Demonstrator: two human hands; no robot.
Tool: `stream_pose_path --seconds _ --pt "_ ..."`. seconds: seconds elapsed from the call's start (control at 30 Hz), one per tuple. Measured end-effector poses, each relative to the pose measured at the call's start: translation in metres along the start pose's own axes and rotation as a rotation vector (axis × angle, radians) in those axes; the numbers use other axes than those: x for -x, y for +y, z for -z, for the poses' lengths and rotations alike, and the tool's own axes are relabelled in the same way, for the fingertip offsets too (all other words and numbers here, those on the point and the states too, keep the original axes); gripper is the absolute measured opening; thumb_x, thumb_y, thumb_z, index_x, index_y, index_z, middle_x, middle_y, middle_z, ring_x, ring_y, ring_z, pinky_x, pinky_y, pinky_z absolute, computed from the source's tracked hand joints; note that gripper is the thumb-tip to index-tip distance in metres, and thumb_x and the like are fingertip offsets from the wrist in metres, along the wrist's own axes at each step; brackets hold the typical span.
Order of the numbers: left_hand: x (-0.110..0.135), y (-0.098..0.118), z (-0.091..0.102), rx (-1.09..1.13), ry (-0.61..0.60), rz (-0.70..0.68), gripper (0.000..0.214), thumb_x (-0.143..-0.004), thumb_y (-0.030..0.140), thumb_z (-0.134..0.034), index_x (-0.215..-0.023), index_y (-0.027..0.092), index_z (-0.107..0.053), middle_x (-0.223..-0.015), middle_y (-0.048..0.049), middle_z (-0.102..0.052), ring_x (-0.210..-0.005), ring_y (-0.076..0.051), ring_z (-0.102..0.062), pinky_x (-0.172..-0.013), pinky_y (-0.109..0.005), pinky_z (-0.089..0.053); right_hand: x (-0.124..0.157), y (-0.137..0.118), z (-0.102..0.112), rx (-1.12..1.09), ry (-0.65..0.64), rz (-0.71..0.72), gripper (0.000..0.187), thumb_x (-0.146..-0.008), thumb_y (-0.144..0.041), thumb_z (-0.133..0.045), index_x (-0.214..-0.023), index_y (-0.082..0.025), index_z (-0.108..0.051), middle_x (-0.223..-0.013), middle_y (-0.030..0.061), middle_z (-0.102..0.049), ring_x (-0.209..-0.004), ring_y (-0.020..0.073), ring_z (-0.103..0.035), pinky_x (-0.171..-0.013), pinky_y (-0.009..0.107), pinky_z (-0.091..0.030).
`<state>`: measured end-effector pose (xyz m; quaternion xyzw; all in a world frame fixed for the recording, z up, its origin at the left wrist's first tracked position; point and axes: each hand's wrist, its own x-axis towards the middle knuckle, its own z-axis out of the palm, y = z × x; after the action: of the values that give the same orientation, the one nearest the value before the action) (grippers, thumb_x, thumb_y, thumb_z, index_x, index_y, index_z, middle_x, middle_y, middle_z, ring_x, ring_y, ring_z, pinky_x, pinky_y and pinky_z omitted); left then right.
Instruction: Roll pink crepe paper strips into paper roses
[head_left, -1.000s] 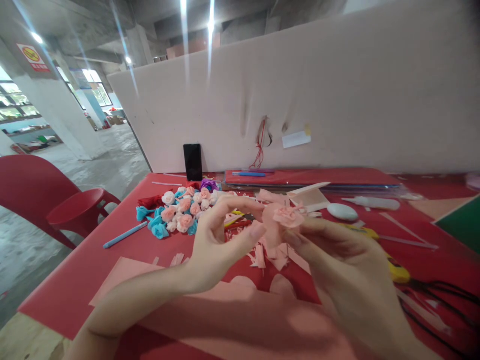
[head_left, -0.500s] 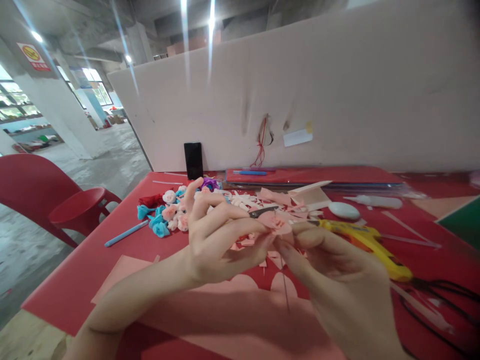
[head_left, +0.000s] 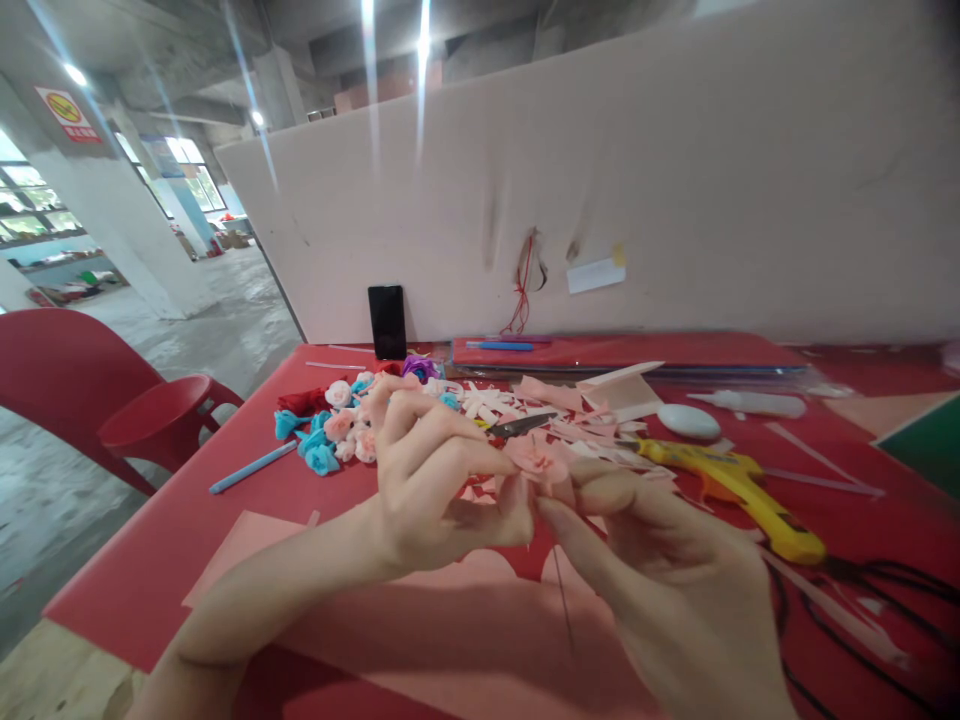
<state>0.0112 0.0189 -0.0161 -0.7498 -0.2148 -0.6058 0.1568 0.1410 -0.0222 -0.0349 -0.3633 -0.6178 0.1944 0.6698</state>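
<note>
Between my two hands is a pink paper flower (head_left: 541, 459) on a thin wire stem (head_left: 562, 600) that hangs down below it. My left hand (head_left: 442, 470) pinches the flower's left side between thumb and forefinger, its other fingers curled. At the right, my right hand (head_left: 660, 550) grips the flower's lower edge with thumb and fingers. Just behind the flower lie scissors (head_left: 521, 425), their blades showing among pink paper scraps (head_left: 577, 432). Large pink paper sheets (head_left: 450, 630) lie beneath my hands, with curved cut edges.
A yellow glue gun (head_left: 739, 490) with a black cord lies right of my hands. Finished paper flowers (head_left: 337, 425) are heaped at the left, near a blue pen (head_left: 253, 467). Behind stand a phone (head_left: 387, 322) and a white partition (head_left: 675, 200). A squeeze bottle (head_left: 754, 403) lies at the right.
The flower has shifted slightly left and down and tilts differently, so more of its centre faces me. Both hands still pinch it; my left fingers have curled lower.
</note>
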Motion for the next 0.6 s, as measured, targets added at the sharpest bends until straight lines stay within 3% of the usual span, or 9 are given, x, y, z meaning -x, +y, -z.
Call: stream_pose_path --seconds 0.23,0.6 --pt "0.0001 0.0017 0.0015 0.071 0.009 0.095 0.013 -0.065 0.012 -0.053 -0.064 0.021 -0.043 -0.051 0.0042 -0.044 -0.050 -0.012 -0.037 -0.058 -0.034 -0.028 0.0004 0.0010 0.0000 0.006 0.009 -0.014 0.021 -0.067 -0.008 -0.063 -0.056 -0.023 -0.053 -0.056 -0.0052 -0.061 -0.048 0.0093 -0.057 -0.044 0.016 -0.050" --pt "0.0052 -0.0025 -0.0049 0.057 0.076 0.017 0.016 -0.068 0.025 -0.060 -0.075 0.022 -0.045 -0.059 0.0032 -0.050 -0.054 -0.014 -0.043 -0.059 -0.036 -0.035 0.0078 0.0007 0.0029 -0.048 -0.018 -0.195 0.017 -0.067 -0.016 -0.068 -0.060 -0.026 -0.057 -0.063 -0.0051 -0.065 -0.056 0.0123 -0.061 -0.051 0.021 -0.051"
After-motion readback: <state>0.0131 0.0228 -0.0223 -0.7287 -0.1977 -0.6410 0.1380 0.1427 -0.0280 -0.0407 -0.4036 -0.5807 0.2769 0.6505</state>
